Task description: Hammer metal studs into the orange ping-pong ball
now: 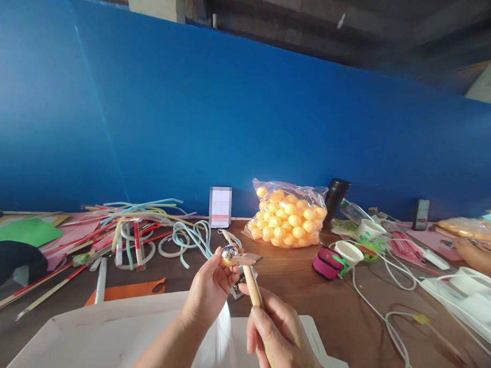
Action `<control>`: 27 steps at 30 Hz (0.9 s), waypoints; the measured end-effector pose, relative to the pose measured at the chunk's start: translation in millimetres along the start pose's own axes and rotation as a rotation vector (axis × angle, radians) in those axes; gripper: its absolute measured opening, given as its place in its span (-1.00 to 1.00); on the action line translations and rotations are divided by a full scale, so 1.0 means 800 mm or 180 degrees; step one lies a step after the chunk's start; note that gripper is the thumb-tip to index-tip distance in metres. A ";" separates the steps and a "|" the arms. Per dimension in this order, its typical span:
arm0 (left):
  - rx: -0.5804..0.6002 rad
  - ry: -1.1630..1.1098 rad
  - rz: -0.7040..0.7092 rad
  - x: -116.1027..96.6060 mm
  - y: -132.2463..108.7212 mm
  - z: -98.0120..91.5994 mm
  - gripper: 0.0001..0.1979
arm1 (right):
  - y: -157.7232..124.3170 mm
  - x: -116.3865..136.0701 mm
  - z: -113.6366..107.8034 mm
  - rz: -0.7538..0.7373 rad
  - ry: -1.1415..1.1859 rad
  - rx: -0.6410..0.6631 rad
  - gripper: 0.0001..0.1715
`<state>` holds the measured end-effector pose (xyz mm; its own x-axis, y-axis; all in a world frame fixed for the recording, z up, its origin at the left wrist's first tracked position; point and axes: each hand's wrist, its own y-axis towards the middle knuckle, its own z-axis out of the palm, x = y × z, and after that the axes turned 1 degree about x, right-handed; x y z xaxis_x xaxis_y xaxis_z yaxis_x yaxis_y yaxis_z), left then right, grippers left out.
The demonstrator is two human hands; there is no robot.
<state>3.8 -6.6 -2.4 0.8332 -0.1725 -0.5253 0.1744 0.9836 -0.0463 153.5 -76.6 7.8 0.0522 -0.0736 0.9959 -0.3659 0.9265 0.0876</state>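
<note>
My left hand [212, 282] is closed, pinching a small round ball [228, 254] with a mirror-like silver face and a yellow-orange edge. My right hand [274, 332] wraps round the wooden handle of a small hammer [253, 289]. The hammer's metal head points left and meets or overlaps the ball; contact cannot be made out. Partly hidden behind both hands is a small container [237, 287] of dark, shiny bits. Below my forearms lies a large white sheet or board [115, 330].
Behind stands a clear bag of yellow-orange balls [288, 220], between a phone [220, 207] and a black bottle [335, 200]. Left are tangled tubes and sticks [137, 236]. Right are a paper cup [349, 253], a magenta pouch [327, 263], white cables [389, 328] and another person's hand [476, 256].
</note>
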 end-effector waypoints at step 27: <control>-0.0025 0.0268 0.0247 0.003 0.002 0.000 -0.77 | 0.003 -0.001 0.000 0.0131 -0.0052 -0.0109 -0.31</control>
<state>6.4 -5.8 -3.5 0.7971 -0.0909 -0.5970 0.1066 0.9943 -0.0091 152.4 -74.0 7.2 0.0226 -0.0407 0.9989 -0.3354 0.9410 0.0460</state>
